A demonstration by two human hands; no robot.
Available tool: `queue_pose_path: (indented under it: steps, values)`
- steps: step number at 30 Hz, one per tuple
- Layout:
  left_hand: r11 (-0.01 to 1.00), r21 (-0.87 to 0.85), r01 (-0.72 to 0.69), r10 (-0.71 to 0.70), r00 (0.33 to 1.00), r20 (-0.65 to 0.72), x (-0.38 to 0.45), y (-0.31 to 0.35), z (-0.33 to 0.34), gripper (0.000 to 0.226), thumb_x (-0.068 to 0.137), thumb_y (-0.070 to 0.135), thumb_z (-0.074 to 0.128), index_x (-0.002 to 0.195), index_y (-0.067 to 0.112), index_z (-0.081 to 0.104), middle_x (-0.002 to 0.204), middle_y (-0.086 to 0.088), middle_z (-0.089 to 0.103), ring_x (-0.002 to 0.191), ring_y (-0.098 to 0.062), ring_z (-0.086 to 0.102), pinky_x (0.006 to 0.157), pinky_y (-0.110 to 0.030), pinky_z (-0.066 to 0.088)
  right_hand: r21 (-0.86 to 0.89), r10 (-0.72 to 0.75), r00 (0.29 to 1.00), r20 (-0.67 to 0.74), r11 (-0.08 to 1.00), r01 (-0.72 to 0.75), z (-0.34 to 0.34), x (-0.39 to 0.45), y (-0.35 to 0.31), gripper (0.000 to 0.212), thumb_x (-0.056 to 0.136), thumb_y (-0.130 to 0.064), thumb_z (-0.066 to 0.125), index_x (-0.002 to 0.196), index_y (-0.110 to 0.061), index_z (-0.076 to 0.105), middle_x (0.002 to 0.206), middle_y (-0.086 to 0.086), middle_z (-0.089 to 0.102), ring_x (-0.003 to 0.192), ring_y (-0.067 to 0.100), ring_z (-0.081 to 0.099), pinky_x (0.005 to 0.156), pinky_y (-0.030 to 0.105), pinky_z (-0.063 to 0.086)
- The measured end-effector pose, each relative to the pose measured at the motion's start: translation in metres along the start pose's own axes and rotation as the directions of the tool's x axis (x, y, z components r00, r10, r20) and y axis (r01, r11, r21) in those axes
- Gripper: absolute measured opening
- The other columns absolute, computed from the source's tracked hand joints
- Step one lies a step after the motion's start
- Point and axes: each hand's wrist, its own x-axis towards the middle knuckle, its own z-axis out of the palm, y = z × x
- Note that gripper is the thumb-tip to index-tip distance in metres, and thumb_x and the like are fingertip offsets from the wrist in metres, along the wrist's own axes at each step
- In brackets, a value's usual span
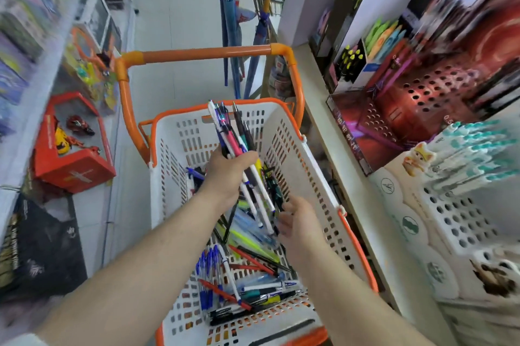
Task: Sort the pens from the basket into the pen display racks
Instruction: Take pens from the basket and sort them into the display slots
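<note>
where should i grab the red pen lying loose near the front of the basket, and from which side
Probably pinch the red pen at mid-barrel, coming straight down from above. It lies flat and diagonal on top of the other pens, so its upper side is exposed, while the basket walls block a sideways approach. The right hand is freer; the left hand already grips a bundle.

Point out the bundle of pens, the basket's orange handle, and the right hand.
bundle of pens (232,132): head view, pink barrel above the fist.
orange handle (206,53): head view, top bar.
right hand (298,221): head view, back of hand.
</note>
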Motion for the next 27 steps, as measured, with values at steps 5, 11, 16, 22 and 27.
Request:
queue_pose_path:
  steps: [5,11,16,22,27]
  values:
    - [0.99,-0.095,-0.103,0.11,0.992,0.067,-0.038,0.013,0.016,0.02,0.089,-0.006,0.062,0.088,0.013,0.061,0.064,0.009,0.069,0.067,-0.011,0.069,0.064,-0.028,0.058,0.421,0.294,0.858,0.422,0.774,-0.473,-0.003,-0.001,0.019,0.079,0.092,-0.067,0.047,0.133,0.001,0.047,0.136,0.03,0.049,0.129,0.047,0.048,0.112,0.059,0.035]
    - [0.986,-0.04,-0.159,0.164,0.965,0.204,-0.071,0.005,0.022,0.015,0.064,0.009,0.071,0.077,0.016,0.07,0.07,0.002,0.072,0.072,-0.015,0.07,0.065,-0.027,0.055,0.516,0.126,0.874,0.469,0.764,-0.387,-0.005,-0.024,-0.003,0.071,0.09,-0.06,0.053,0.13,-0.002,0.061,0.115,0.024,0.069,0.102,0.038,0.07,0.092,0.044,0.056]
    - [0.986,0.061,-0.158,0.139,0.959,0.247,-0.093,-0.004,0.031,0.021,0.058,0.013,0.074,0.078,0.01,0.07,0.075,-0.013,0.069,0.076,-0.026,0.07,0.071,-0.039,0.06,0.493,0.078,0.927,0.367,0.829,-0.264,-0.004,-0.035,-0.004,0.051,0.09,-0.055,0.058,0.105,-0.01,0.078,0.101,0.007,0.076,0.081,0.023,0.074,0.078,0.035,0.054]
    - [0.95,0.21,-0.229,0.155,0.934,0.322,-0.086,0.002,0.027,0.016,0.067,0.005,0.073,0.073,0.013,0.06,0.065,-0.002,0.058,0.067,-0.015,0.06,0.06,-0.022,0.049,0.232,-0.044,0.935,0.351,0.972,-0.042,-0.008,-0.033,0.002,0.038,0.101,-0.042,0.045,0.121,-0.023,0.071,0.113,0.005,0.073,0.11,0.021,0.065,0.085,0.037,0.054]
    - [0.955,0.256,-0.15,0.062,0.944,0.324,-0.085,-0.009,0.018,0.034,0.077,-0.009,0.069,0.084,0.02,0.054,0.065,0.002,0.056,0.06,-0.011,0.057,0.059,-0.021,0.05,0.088,-0.128,0.983,0.128,0.989,0.118,-0.026,-0.016,-0.008,0.041,0.104,-0.04,0.042,0.095,-0.006,0.063,0.09,0.009,0.066,0.096,0.028,0.066,0.096,0.044,0.047]
